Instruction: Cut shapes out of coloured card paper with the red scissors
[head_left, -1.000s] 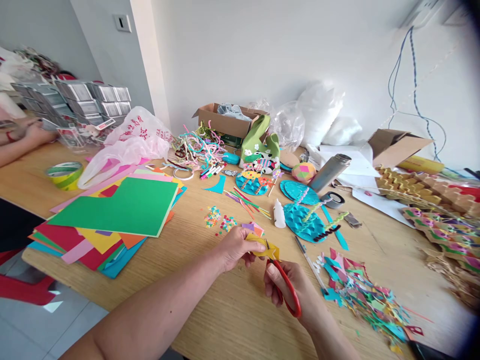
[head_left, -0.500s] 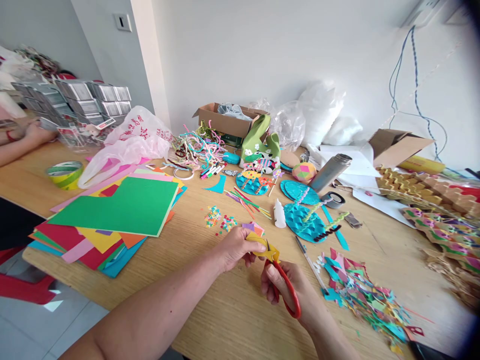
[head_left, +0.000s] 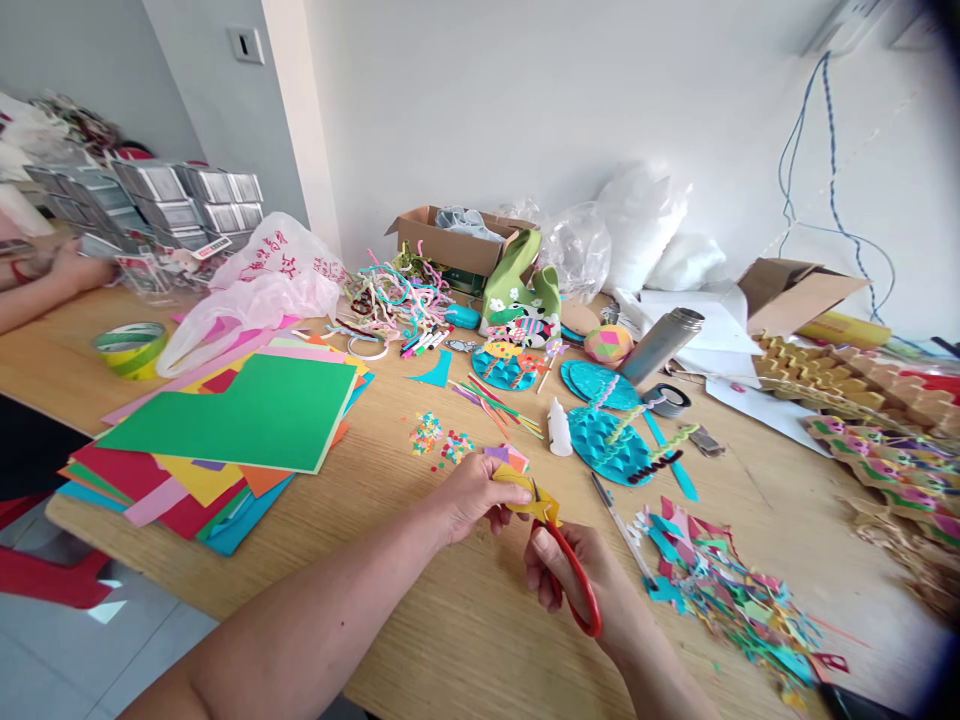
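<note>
My left hand (head_left: pixel 480 497) pinches a small piece of yellow paper (head_left: pixel 549 503) above the table. In my right hand (head_left: pixel 574 570) are red-handled scissors (head_left: pixel 589 600), whose blades lie across the yellow paper; the fingers are wrapped round the handles. Beyond my left hand lie small purple and orange paper pieces (head_left: pixel 510 457) and heaps of coloured paper dots (head_left: pixel 455 448). A white glue bottle (head_left: pixel 559 428) stands past them, beside a blue scalloped disc (head_left: pixel 609 445) with fuzzy pipe cleaners on it.
Coloured paper sheets (head_left: pixel 240 415) are stacked at left, near a tape roll (head_left: pixel 131 350). Paper scraps (head_left: pixel 735 590) and a pen (head_left: pixel 622 525) lie at right. A metal flask (head_left: pixel 664 345) and a green felt bag (head_left: pixel 521 290) are farther back. Another person's hand (head_left: pixel 79 268) is at far left.
My hands, the scissors and the yellow paper stay almost in place. At far left the other person's hand has shifted slightly.
</note>
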